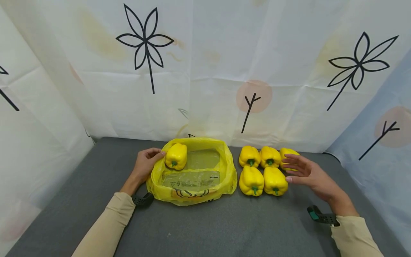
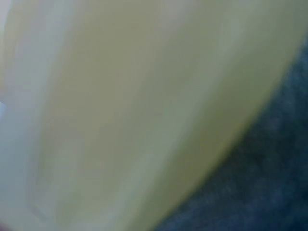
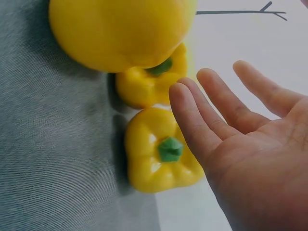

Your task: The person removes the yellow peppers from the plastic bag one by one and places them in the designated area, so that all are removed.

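Peppers everywhere: one yellow pepper point(image 1: 176, 156) sits inside the yellow bag point(image 1: 205, 194) at the left hand point(image 1: 145, 165), whose fingers curl over the bag's rim; its print is unreadable. Right hand point(image 1: 309, 174), fingers spread, hovers beside five peppers point(image 1: 263, 170) on grey felt point(image 1: 224, 228), leaf-patterned curtain point(image 1: 205, 71) behind.

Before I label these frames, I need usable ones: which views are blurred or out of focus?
Head view: sharp, evenly lit, edges bowed by the wide lens. Left wrist view: a pale yellow blur over grey, unusable. Right wrist view: right hand fairly clear, nearest pepper soft.
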`<state>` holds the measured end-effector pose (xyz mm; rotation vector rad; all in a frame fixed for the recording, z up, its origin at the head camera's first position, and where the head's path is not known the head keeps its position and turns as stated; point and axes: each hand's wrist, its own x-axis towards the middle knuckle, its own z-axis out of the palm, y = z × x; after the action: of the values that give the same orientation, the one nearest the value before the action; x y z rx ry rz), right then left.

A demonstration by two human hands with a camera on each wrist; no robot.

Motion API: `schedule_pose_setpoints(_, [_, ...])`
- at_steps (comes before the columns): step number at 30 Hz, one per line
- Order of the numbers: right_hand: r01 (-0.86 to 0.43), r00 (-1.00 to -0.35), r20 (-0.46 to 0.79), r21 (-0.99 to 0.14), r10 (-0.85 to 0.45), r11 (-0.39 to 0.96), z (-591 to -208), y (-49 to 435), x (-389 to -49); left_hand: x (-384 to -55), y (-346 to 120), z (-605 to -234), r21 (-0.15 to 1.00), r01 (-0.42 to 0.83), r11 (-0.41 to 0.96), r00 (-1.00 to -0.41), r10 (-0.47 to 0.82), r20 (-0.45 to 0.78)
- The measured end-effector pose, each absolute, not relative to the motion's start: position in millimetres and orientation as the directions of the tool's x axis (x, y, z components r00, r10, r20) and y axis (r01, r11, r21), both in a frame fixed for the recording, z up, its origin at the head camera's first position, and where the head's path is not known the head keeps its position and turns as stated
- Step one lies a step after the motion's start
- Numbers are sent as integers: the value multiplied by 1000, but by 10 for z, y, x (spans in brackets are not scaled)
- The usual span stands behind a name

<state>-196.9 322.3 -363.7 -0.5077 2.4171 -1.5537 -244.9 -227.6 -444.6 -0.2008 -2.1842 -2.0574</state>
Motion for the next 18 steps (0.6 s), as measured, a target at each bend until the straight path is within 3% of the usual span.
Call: schedule_pose_setpoints(18, [-253,-917,66,-858,-394,447,-3394,3100,-1921,-2444,-2280,-4449,980,188,72,-982,11,188])
